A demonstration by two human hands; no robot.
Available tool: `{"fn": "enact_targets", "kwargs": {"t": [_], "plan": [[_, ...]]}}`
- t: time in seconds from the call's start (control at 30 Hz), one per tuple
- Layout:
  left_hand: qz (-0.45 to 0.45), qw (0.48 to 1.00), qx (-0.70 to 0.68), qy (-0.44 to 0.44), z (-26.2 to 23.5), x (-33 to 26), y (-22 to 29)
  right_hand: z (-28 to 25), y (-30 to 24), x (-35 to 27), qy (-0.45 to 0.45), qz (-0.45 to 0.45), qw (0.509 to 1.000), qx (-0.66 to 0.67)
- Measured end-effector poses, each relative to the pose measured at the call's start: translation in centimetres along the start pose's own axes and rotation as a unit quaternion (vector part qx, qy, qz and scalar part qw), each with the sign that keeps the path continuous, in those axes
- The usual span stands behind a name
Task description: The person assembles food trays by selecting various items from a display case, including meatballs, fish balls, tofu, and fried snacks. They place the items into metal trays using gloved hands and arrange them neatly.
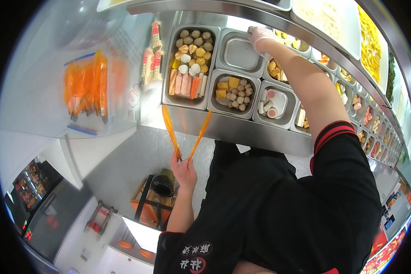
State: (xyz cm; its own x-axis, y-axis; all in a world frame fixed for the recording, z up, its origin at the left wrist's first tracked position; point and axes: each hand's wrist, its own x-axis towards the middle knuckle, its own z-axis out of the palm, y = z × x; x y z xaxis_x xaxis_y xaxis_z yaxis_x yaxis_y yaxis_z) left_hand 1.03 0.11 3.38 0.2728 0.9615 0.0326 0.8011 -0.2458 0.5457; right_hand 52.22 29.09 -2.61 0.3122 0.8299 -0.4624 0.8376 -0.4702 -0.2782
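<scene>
My left hand [185, 173] is closed around the joined end of a pair of orange tongs [199, 139]. Their two arms spread apart, tips pointing at the counter's front edge. At the far side, my right hand [259, 37] wears a thin clear glove and reaches to the right rim of a bare metal pan [242, 54]; its fingers are mostly hidden. Left of that pan, a long pan [210, 106] holds meatballs, fish balls and crab sticks. Nearer me, another pan [235, 114] contains small balls and yellow cubes. A third pan [287, 115] holds a few pale rolls.
More food pans [369, 116] run along the counter to the right. A metal rail [205, 8] crosses above, with trays of noodles [370, 41] beyond it. On the left lies a clear bag of orange tongs [84, 86] beside wrapped packets [152, 59]. A dark bin [163, 183] stands below.
</scene>
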Motion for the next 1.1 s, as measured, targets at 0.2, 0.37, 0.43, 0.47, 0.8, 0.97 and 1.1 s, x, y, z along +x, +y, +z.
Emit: {"fn": "enact_targets", "kwargs": {"t": [0.2,0.37,0.43,0.47,0.8,0.97,1.1], "plan": [[0.044,0.998,-0.010,-0.037,0.8,3.5,-2.2,-0.9,1.7,-0.3,0.111,-0.021,0.993,0.013],[0.063,0.997,0.013,-0.035,2.4,6.0,-4.7,-2.2,3.1,-3.3,0.031,0.028,0.977,-0.210],[0.061,0.997,-0.008,-0.037,3.1,6.9,-6.2,-0.8,3.5,-6.3,0.130,0.158,0.978,0.046],[0.061,0.997,0.026,-0.042,3.4,7.3,-7.0,0.0,4.0,-8.0,0.203,0.203,0.942,0.172],[0.099,0.983,0.072,-0.138,3.2,10.0,-7.1,7.7,11.7,-40.9,0.196,0.392,0.784,0.440],[0.084,0.977,0.084,-0.176,2.3,10.4,-5.4,6.9,18.8,-55.4,0.338,0.451,0.629,0.535],[0.069,0.978,0.083,-0.179,2.1,10.4,-4.5,7.0,26.0,-61.1,0.423,0.491,0.577,0.497]]}}
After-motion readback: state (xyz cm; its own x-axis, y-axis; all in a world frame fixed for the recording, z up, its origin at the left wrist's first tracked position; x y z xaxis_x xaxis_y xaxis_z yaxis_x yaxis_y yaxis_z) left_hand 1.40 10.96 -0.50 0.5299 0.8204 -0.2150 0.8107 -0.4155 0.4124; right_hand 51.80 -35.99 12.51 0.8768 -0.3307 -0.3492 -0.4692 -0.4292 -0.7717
